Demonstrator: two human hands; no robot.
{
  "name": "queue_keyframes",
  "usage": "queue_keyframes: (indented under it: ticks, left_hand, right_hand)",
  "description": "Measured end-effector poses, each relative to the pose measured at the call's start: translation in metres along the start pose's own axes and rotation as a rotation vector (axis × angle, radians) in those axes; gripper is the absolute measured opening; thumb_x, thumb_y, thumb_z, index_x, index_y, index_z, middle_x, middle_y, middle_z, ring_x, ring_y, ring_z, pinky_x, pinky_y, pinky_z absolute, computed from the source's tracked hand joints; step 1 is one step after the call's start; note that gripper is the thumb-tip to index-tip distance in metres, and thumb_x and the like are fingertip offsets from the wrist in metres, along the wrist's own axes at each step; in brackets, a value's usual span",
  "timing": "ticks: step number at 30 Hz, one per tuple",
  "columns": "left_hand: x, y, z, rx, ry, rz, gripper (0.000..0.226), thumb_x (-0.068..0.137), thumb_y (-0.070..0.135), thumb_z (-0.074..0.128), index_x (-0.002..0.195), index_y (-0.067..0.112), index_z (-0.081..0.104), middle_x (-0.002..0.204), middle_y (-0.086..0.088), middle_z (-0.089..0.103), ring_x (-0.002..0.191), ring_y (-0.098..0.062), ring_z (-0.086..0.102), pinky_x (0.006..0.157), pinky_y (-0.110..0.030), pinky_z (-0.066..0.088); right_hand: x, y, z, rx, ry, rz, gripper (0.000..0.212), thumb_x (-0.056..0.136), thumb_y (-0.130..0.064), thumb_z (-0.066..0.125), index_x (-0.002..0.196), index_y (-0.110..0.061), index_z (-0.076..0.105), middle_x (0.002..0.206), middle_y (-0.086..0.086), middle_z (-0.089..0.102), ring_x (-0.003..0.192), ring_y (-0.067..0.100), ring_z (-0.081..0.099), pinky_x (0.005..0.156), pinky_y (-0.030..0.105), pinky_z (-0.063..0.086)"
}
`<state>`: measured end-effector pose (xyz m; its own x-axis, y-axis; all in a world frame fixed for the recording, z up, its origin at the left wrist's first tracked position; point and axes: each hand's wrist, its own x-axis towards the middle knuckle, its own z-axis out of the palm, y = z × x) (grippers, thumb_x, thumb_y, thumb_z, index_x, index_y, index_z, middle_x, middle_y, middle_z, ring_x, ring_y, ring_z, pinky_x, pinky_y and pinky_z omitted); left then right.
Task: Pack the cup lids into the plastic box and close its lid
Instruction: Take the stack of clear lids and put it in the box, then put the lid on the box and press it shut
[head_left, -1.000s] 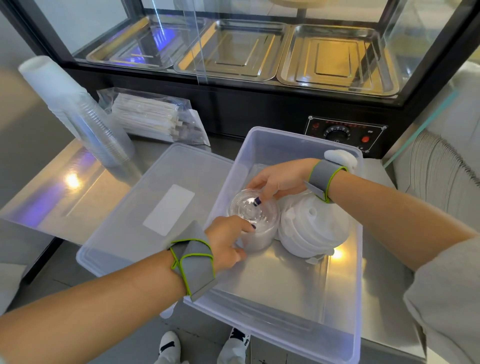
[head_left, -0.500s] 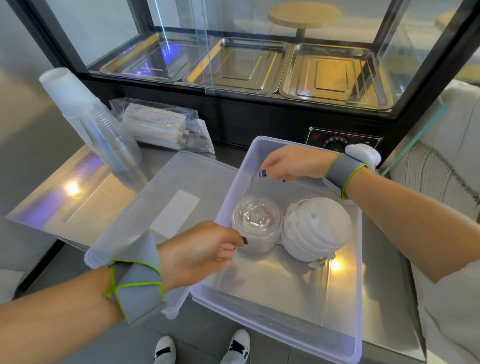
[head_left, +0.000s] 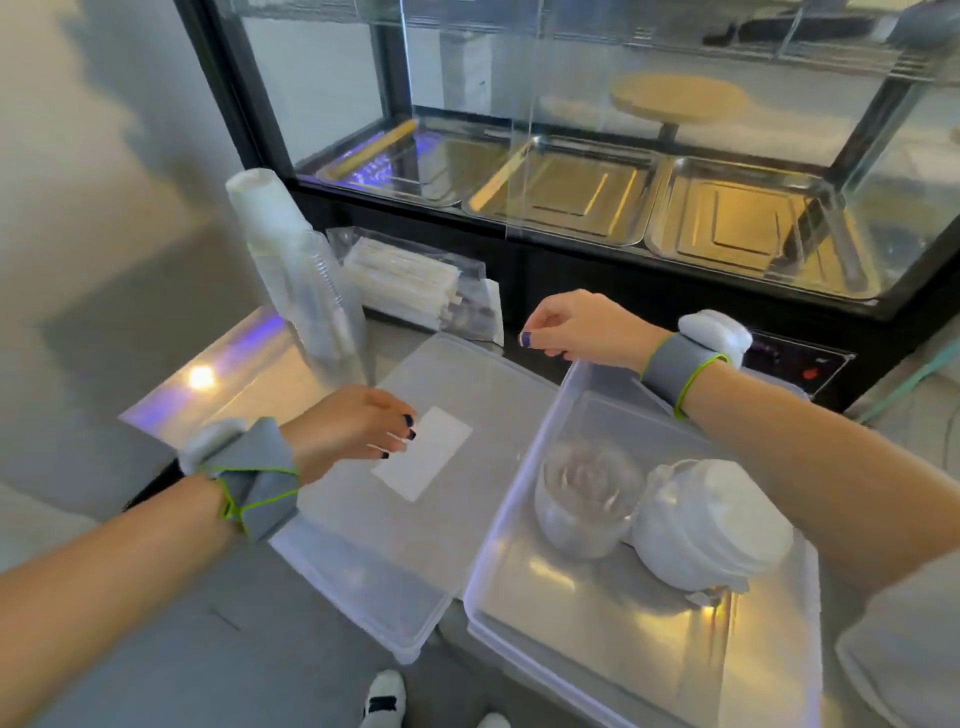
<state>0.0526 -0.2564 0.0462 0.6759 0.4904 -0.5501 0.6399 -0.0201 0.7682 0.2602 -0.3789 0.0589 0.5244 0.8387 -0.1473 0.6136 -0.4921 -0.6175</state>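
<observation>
The clear plastic box (head_left: 524, 499) sits open on the steel counter. Inside it stand a stack of clear cup lids (head_left: 587, 499) and, to their right, a bagged stack of white cup lids (head_left: 711, 525). The box's flat lid (head_left: 457, 384), with a white label, lies on the counter to the left of the box. My left hand (head_left: 353, 421) hovers over the lid's near-left part, fingers loosely spread, holding nothing. Above the box's far-left corner, beyond the lid's far edge, my right hand (head_left: 576, 325) has its fingers curled and holds nothing.
A tall stack of clear and white cups (head_left: 296, 270) leans at the counter's left. A bag of wrapped straws (head_left: 415, 286) lies behind the lid. A glass display case with metal trays (head_left: 727, 223) stands at the back. The counter's front edge is near; shoes show below.
Both hands have left the clear lids and come out of the box. The left moved left over the box's lid; the right rose to the far-left corner. The view shifted left.
</observation>
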Motion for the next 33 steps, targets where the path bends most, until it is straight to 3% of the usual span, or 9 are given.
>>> queue_keyframes:
  ticks: [3, 6, 8, 14, 21, 24, 27, 30, 33]
  left_hand:
    - [0.026, -0.010, -0.013, 0.155, 0.102, 0.037, 0.014, 0.087, 0.001, 0.053, 0.095, 0.002, 0.064, 0.090, -0.015, 0.060, 0.074, -0.018, 0.060, 0.066, -0.022, 0.043]
    - [0.053, -0.017, -0.020, 0.394, 0.217, 0.032, 0.032, 0.087, 0.015, 0.059, 0.115, 0.000, 0.064, 0.117, -0.020, 0.063, 0.112, -0.033, 0.056, 0.090, -0.030, 0.043]
    - [0.073, -0.020, -0.027, 0.463, 0.230, -0.011, 0.042, 0.086, 0.025, 0.060, 0.123, 0.005, 0.058, 0.127, -0.017, 0.059, 0.120, -0.031, 0.052, 0.097, -0.028, 0.038]
    - [0.119, -0.028, -0.025, 0.571, 0.247, -0.054, 0.080, 0.072, 0.039, 0.073, 0.135, 0.002, 0.041, 0.139, -0.022, 0.042, 0.129, -0.038, 0.041, 0.107, -0.040, 0.035]
    - [0.161, -0.043, -0.010, 0.725, 0.371, -0.165, 0.115, 0.039, 0.055, 0.084, 0.135, 0.015, 0.036, 0.138, -0.012, 0.037, 0.126, -0.034, 0.034, 0.094, -0.048, 0.039]
    - [0.167, -0.050, -0.011, 0.722, 0.360, -0.087, 0.111, 0.040, 0.052, 0.085, 0.130, 0.010, 0.035, 0.128, -0.015, 0.042, 0.118, -0.031, 0.040, 0.080, -0.040, 0.037]
    - [0.167, -0.045, -0.014, 0.764, 0.349, -0.123, 0.108, 0.040, 0.053, 0.084, 0.125, 0.010, 0.034, 0.125, -0.010, 0.044, 0.117, -0.029, 0.042, 0.073, -0.034, 0.025]
    - [0.162, -0.037, -0.019, 0.732, 0.239, -0.094, 0.102, 0.049, 0.049, 0.084, 0.126, 0.006, 0.032, 0.130, -0.013, 0.042, 0.121, -0.034, 0.040, 0.085, -0.037, 0.035]
    - [0.155, -0.029, -0.027, 0.688, 0.130, -0.062, 0.096, 0.057, 0.043, 0.082, 0.127, 0.001, 0.031, 0.133, -0.017, 0.046, 0.123, -0.037, 0.044, 0.097, -0.040, 0.039]
  right_hand:
    - [0.022, -0.011, 0.009, -0.090, -0.029, 0.003, 0.032, 0.085, -0.024, 0.062, 0.106, 0.000, 0.065, 0.105, 0.017, 0.068, 0.082, 0.018, 0.054, 0.076, 0.028, 0.047]
    - [0.038, -0.017, 0.023, -0.207, -0.104, 0.033, 0.040, 0.084, -0.029, 0.062, 0.115, -0.002, 0.060, 0.118, 0.016, 0.063, 0.094, 0.024, 0.055, 0.087, 0.033, 0.046]
    - [0.055, -0.019, 0.037, -0.314, -0.168, 0.077, 0.047, 0.085, -0.032, 0.061, 0.120, -0.001, 0.055, 0.123, 0.017, 0.059, 0.108, 0.030, 0.055, 0.089, 0.033, 0.044]
    - [0.089, -0.011, 0.066, -0.606, -0.288, 0.165, 0.054, 0.087, -0.039, 0.058, 0.121, 0.002, 0.056, 0.128, 0.017, 0.059, 0.117, 0.030, 0.056, 0.089, 0.031, 0.046]
    - [0.128, 0.021, 0.094, -0.712, -0.347, 0.328, 0.080, 0.071, -0.059, 0.065, 0.131, -0.009, 0.046, 0.130, 0.012, 0.048, 0.122, 0.030, 0.046, 0.100, 0.038, 0.042]
    - [0.134, 0.029, 0.098, -0.536, -0.302, 0.402, 0.086, 0.062, -0.043, 0.079, 0.129, -0.004, 0.041, 0.126, 0.014, 0.047, 0.111, 0.035, 0.054, 0.091, 0.042, 0.049]
    - [0.139, 0.034, 0.097, -0.446, -0.306, 0.426, 0.095, 0.066, -0.034, 0.078, 0.141, -0.005, 0.027, 0.140, 0.021, 0.036, 0.124, 0.042, 0.043, 0.098, 0.044, 0.043]
    - [0.137, 0.036, 0.098, -0.421, -0.316, 0.477, 0.112, 0.065, -0.038, 0.078, 0.148, -0.022, 0.006, 0.146, 0.013, 0.021, 0.127, 0.042, 0.035, 0.090, 0.039, 0.048]
    - [0.134, 0.034, 0.097, -0.452, -0.337, 0.453, 0.112, 0.062, -0.044, 0.079, 0.146, -0.025, 0.007, 0.145, 0.012, 0.020, 0.126, 0.042, 0.036, 0.089, 0.039, 0.048]
